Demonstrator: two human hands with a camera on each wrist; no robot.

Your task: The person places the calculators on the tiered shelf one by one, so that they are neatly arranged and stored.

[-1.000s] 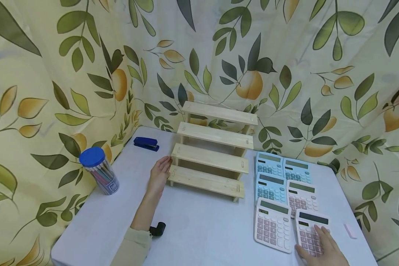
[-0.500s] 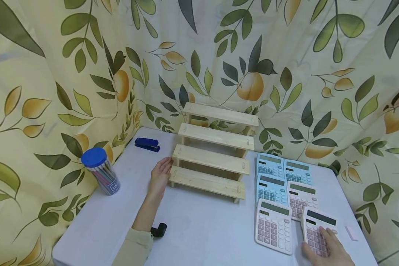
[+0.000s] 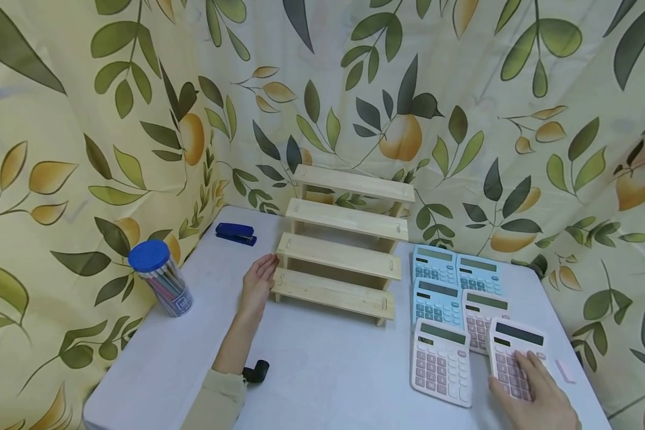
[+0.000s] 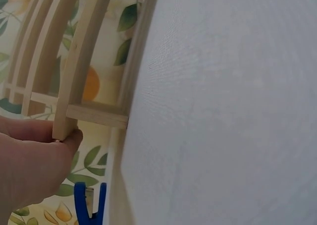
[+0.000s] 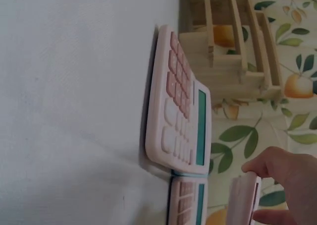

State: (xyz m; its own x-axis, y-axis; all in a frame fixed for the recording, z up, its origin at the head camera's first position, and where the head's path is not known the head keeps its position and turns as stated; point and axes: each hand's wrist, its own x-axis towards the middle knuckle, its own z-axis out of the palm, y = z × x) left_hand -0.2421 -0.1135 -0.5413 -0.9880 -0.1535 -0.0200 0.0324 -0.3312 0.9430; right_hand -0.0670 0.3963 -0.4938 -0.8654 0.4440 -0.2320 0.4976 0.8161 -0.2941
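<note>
A stepped wooden display rack point(image 3: 338, 257) with tiered shelves stands on the white table. My left hand point(image 3: 257, 286) is at its left side; in the left wrist view, thumb and fingers point(image 4: 73, 140) pinch the end of a shelf board. On the right, my right hand point(image 3: 537, 394) grips a pink calculator point(image 3: 516, 352) from above. The right wrist view shows that calculator point(image 5: 242, 200) raised off the table, seen edge-on. Left of it lies another pink calculator point(image 3: 441, 361). Behind these are a third pink calculator point(image 3: 484, 313) and several blue calculators point(image 3: 435, 301), close together.
A blue stapler point(image 3: 235, 233) lies left of the rack. Nearer stands a clear jar of pens with a blue lid point(image 3: 161, 278). A small pink block point(image 3: 565, 371) lies by the right table edge. Patterned curtains point(image 3: 322, 89) hang around the table.
My right hand has shifted the held pink calculator to the right and slightly away from me, widening its gap to the pink one on its left. My left hand stays at the rack.
</note>
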